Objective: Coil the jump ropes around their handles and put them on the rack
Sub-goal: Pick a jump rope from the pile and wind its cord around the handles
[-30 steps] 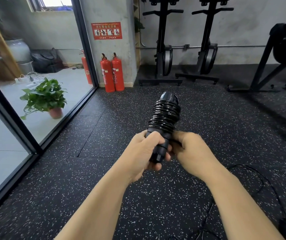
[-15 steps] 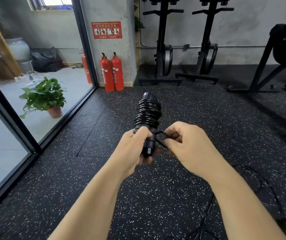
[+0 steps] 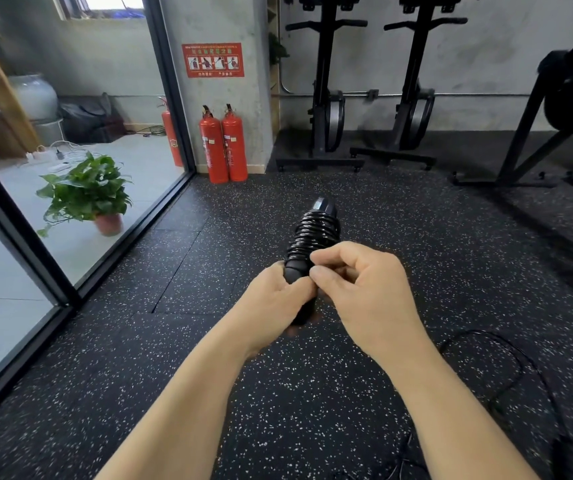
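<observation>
1. The jump rope, coiled on its handles, is held up above the floor.
2. Its lower end is wrapped by the left hand, grip closed tight.
3. The coil is pinched by the right hand, fingers bent.

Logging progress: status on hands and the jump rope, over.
Left hand grips the jump rope low down. Right hand pinches at the coil. Wound, not yet racked. Loose cord on floor, right side.
</observation>
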Demonstrator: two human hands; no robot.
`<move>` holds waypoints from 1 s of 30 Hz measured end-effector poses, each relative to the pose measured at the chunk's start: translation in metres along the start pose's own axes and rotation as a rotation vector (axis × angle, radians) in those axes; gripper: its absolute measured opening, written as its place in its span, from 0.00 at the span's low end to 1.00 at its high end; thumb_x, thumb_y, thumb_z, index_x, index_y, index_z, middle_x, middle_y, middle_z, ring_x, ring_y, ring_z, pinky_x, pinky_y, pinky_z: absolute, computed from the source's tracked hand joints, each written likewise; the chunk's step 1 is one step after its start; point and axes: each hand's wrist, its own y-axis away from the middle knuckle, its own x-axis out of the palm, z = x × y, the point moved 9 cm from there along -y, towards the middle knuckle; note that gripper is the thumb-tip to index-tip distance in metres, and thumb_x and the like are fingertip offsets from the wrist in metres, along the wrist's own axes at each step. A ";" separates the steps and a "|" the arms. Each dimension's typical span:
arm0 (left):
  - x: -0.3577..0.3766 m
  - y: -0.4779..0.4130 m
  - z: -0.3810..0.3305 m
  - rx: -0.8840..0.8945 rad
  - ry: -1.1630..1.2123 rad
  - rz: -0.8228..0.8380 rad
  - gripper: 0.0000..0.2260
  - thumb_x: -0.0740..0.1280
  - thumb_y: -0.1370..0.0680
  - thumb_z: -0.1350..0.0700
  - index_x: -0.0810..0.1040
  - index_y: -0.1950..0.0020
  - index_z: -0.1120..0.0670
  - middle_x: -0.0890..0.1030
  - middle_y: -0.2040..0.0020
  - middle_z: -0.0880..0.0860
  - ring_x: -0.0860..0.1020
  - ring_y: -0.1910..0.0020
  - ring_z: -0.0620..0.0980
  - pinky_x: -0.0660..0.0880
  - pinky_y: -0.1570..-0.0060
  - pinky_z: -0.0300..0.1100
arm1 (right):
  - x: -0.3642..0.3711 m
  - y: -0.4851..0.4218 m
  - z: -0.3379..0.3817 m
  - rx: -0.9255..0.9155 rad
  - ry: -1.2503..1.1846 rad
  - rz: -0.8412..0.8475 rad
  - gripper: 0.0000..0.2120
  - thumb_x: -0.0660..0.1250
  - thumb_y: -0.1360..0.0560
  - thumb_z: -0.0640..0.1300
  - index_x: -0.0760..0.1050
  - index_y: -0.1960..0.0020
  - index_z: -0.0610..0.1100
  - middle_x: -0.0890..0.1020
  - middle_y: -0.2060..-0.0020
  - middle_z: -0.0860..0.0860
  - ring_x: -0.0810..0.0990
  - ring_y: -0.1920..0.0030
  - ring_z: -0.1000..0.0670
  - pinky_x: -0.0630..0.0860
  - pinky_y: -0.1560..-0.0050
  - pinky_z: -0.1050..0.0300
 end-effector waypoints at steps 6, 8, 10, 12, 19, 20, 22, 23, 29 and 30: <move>-0.002 0.002 -0.002 0.007 0.011 0.045 0.09 0.61 0.30 0.52 0.74 0.55 0.55 0.81 0.64 0.54 0.77 0.68 0.52 0.65 0.73 0.40 | 0.004 0.001 0.002 0.008 -0.154 0.074 0.08 0.68 0.25 0.34 0.81 0.50 0.43 0.84 0.60 0.50 0.83 0.63 0.54 0.80 0.61 0.62; -0.001 0.004 -0.003 -0.008 0.086 0.071 0.10 0.61 0.32 0.54 0.73 0.54 0.56 0.79 0.63 0.53 0.78 0.70 0.48 0.63 0.76 0.37 | 0.004 0.002 0.006 -0.008 -0.189 0.093 0.09 0.69 0.26 0.32 0.80 0.51 0.45 0.83 0.60 0.50 0.83 0.62 0.54 0.80 0.60 0.62; 0.001 0.005 -0.005 -0.015 0.147 0.089 0.11 0.62 0.35 0.57 0.72 0.54 0.58 0.77 0.64 0.52 0.78 0.70 0.48 0.61 0.78 0.35 | 0.004 0.002 0.009 -0.029 -0.196 0.087 0.11 0.69 0.26 0.32 0.80 0.51 0.47 0.83 0.60 0.50 0.83 0.61 0.54 0.81 0.57 0.59; 0.001 0.005 -0.006 -0.003 0.153 0.090 0.12 0.63 0.36 0.58 0.71 0.55 0.59 0.75 0.67 0.50 0.77 0.71 0.48 0.60 0.78 0.35 | 0.001 0.001 0.011 -0.043 -0.184 0.058 0.11 0.70 0.27 0.32 0.80 0.52 0.47 0.83 0.60 0.51 0.83 0.61 0.54 0.82 0.55 0.57; -0.001 0.004 -0.004 -0.034 0.222 0.043 0.12 0.63 0.32 0.52 0.73 0.54 0.58 0.76 0.68 0.51 0.78 0.72 0.49 0.59 0.80 0.34 | -0.002 0.000 0.017 -0.131 -0.085 0.019 0.12 0.71 0.27 0.33 0.81 0.53 0.50 0.82 0.59 0.57 0.81 0.57 0.56 0.79 0.52 0.59; -0.001 0.005 -0.003 -0.043 0.245 0.042 0.11 0.63 0.32 0.52 0.72 0.55 0.57 0.76 0.70 0.51 0.78 0.72 0.49 0.58 0.80 0.33 | -0.003 0.000 0.019 -0.167 -0.044 0.000 0.12 0.71 0.28 0.33 0.81 0.53 0.49 0.81 0.58 0.57 0.80 0.57 0.57 0.78 0.52 0.61; -0.001 0.006 -0.002 -0.053 0.265 0.048 0.10 0.63 0.31 0.51 0.72 0.56 0.57 0.77 0.70 0.51 0.78 0.73 0.49 0.57 0.80 0.33 | -0.006 0.000 0.022 -0.222 0.039 -0.038 0.11 0.72 0.29 0.32 0.81 0.53 0.47 0.79 0.57 0.57 0.79 0.57 0.57 0.77 0.54 0.64; -0.001 0.006 -0.001 -0.057 0.261 0.050 0.10 0.63 0.31 0.51 0.73 0.56 0.57 0.77 0.68 0.52 0.78 0.72 0.50 0.57 0.80 0.33 | -0.006 0.000 0.022 -0.236 0.075 -0.047 0.11 0.72 0.30 0.32 0.80 0.53 0.47 0.78 0.57 0.58 0.78 0.56 0.57 0.76 0.54 0.64; 0.001 0.006 0.000 -0.064 0.223 0.067 0.12 0.63 0.30 0.51 0.73 0.55 0.59 0.76 0.66 0.57 0.76 0.75 0.47 0.57 0.79 0.35 | 0.001 0.007 0.028 -0.358 0.295 -0.097 0.11 0.71 0.29 0.33 0.78 0.51 0.45 0.76 0.55 0.55 0.77 0.57 0.54 0.78 0.56 0.50; 0.000 0.007 0.000 -0.066 0.217 0.063 0.12 0.63 0.31 0.51 0.73 0.55 0.59 0.76 0.66 0.57 0.76 0.76 0.47 0.57 0.79 0.35 | 0.002 0.007 0.028 -0.365 0.306 -0.094 0.11 0.70 0.29 0.33 0.78 0.50 0.45 0.76 0.54 0.54 0.77 0.57 0.52 0.78 0.57 0.49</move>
